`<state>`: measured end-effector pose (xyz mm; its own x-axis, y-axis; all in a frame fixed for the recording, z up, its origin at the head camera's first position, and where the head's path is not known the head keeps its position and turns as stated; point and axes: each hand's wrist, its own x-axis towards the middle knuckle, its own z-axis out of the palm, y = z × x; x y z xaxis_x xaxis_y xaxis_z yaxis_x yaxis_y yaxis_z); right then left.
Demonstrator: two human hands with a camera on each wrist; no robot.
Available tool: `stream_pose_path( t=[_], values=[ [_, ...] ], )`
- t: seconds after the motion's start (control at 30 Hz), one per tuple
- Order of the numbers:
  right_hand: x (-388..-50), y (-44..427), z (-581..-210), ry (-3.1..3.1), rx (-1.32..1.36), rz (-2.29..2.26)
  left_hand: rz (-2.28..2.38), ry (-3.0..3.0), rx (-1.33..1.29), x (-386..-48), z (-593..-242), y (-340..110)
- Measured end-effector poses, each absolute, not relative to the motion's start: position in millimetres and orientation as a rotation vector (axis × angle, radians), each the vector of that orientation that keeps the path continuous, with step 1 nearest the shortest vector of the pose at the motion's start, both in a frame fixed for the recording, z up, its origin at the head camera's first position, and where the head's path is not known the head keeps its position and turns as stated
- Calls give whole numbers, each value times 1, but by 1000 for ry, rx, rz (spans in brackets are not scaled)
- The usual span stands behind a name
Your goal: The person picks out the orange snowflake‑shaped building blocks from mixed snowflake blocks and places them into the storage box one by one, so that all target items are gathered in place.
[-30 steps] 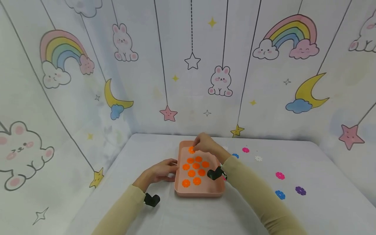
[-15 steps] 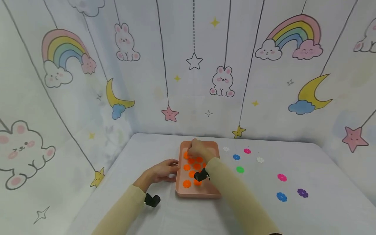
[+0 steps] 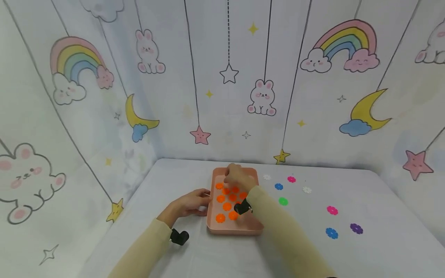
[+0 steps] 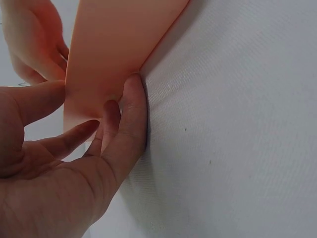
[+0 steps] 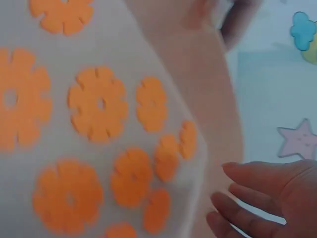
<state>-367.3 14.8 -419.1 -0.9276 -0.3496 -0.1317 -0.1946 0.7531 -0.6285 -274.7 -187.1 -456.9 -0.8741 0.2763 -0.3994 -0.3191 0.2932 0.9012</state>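
Orange notched plastic discs (image 3: 227, 206), flower-shaped with a hole in the centre, lie flat and spaced out in a shallow salmon-pink tray (image 3: 240, 232). My left hand (image 3: 191, 202) rests against the tray's left side. In the left wrist view, its thumb and fingertips (image 4: 132, 89) touch the outer wall and rim. My right hand (image 3: 237, 175) hovers over the far part of the tray, just beyond an orange disc (image 3: 219, 185). The right wrist view shows its fingers (image 5: 252, 173) loosely extended with nothing between them. The right forearm hides part of the tray.
Loose discs lie on the white table (image 3: 180, 255) right of the tray: green (image 3: 283, 201), blue (image 3: 332, 233), purple (image 3: 356, 228), pink (image 3: 332, 210) and white (image 3: 307, 190). A patterned curtain (image 3: 174, 77) rises behind the table.
My right hand has moved left and down into the tray, laid the orange disc near the upper left, let it go and drawn slightly back. The left hand has stayed put.
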Motion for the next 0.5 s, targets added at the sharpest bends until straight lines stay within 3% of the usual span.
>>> stream_pose_path(
  t=[0.23,0.5],
  values=[
    [-370,69,-377,2841,-691,-783,1607,2127,-54,-279,-455,-192],
    [-341,158,-351,2837,-815,-856,1562,2170,-1,-280,-458,-199]
  ],
)
